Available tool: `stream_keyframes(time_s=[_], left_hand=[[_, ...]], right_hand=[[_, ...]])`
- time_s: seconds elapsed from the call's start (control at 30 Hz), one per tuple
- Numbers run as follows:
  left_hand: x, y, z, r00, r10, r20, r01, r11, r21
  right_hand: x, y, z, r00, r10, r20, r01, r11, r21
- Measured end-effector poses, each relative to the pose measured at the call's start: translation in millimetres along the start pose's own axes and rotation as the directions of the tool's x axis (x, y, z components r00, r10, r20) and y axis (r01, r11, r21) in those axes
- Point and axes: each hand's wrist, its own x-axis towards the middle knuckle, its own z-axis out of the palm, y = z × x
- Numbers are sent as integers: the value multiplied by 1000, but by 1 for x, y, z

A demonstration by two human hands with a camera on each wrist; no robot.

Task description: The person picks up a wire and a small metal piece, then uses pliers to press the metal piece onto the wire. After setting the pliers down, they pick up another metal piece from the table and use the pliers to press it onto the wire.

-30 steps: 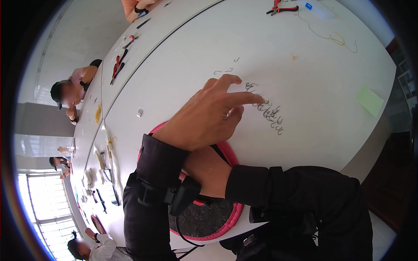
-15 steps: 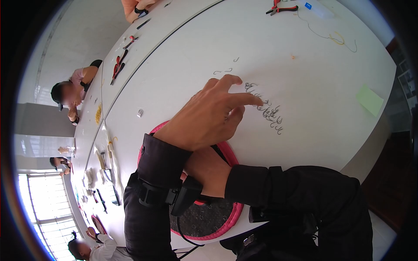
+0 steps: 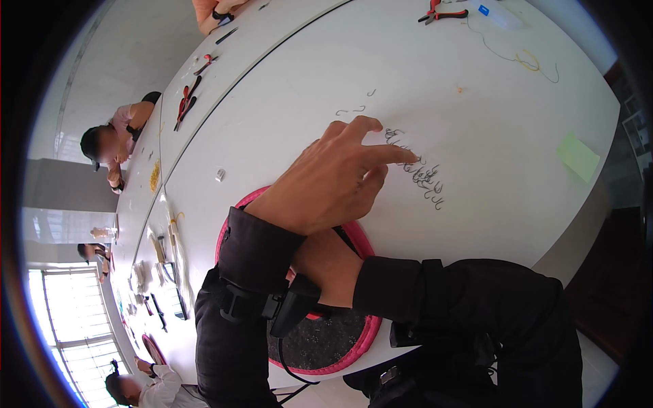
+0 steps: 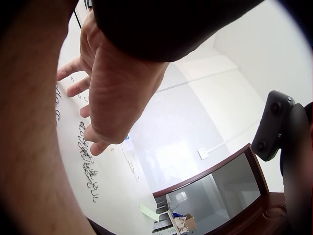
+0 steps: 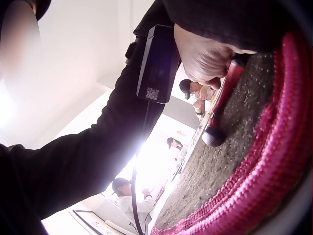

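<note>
My left hand [image 3: 330, 177], palm down with fingers spread, reaches across over the white table. Its index fingertip lies right at a pile of small dark fish hooks [image 3: 425, 177]. In the left wrist view, spread fingers [image 4: 78, 88] hang beside the same hooks [image 4: 88, 169]. My right forearm [image 3: 330, 265] passes beneath the left one, so the right hand is mostly hidden in the head view. In the right wrist view, the right hand [image 5: 203, 58] curls round a red-handled tool [image 5: 227, 95] with a dark rounded end, close over a round dark pad [image 5: 234, 127] edged in pink.
A few loose hooks [image 3: 350, 111] lie beyond the pile. Red-and-black pliers [image 3: 442, 13], a clear box [image 3: 503, 17], thread [image 3: 527, 61] and a green note [image 3: 578, 156] are on the table. More pliers [image 3: 186, 103] and several people are across at the left.
My left hand has shifted very slightly to the right, its index fingertip staying at the hook pile. The right arm keeps its place.
</note>
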Motion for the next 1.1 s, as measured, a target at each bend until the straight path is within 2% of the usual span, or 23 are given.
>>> stream_keyframes(time_s=[0.17, 0.2, 0.27, 0.37, 0.47, 0.57, 0.67, 0.77, 0.87, 0.97, 1.1], left_hand=[[0, 2, 0, 1000, -7, 4, 7, 1000, 8], [0, 2, 0, 1000, -3, 1, 3, 1000, 6], [1, 3, 0, 1000, 3, -4, -3, 1000, 2], [1, 7, -1, 999, 32, -21, -32, 999, 24], [-2, 6, -6, 1000, -1, -6, 1, 995, -97], [-4, 8, -11, 999, -22, 31, 25, 994, -103], [-4, 9, -9, 1000, -3, 26, 5, 998, -67], [-5, 8, -12, 998, -49, 44, 55, 986, -158], [-6, 6, -11, 997, -66, 38, 71, 985, -157], [-5, 7, -9, 1000, -8, -2, 8, 995, -95], [-6, 5, -8, 1000, -22, 11, 23, 995, -97]], right_hand=[[-1, -1, 0, 997, -47, -56, 47, 999, -4], [2, -4, -5, 998, 34, 55, -33, 999, -19], [7, -11, -16, 943, 196, 270, -183, 980, -74], [2, -9, -16, 985, 58, 166, -51, 998, -44], [9, -17, -22, 947, 197, 253, -203, 979, -1], [5, -11, -16, 984, 70, 165, -71, 997, 2], [6, -14, -18, 973, 142, 183, -149, 989, 23], [4, -8, -12, 986, 76, 145, -75, 997, -12], [4, -7, -11, 988, 60, 145, -58, 998, -19], [4, -8, -10, 980, 117, 160, -125, 991, 44], [6, -11, -13, 972, 149, 180, -157, 987, 29]])
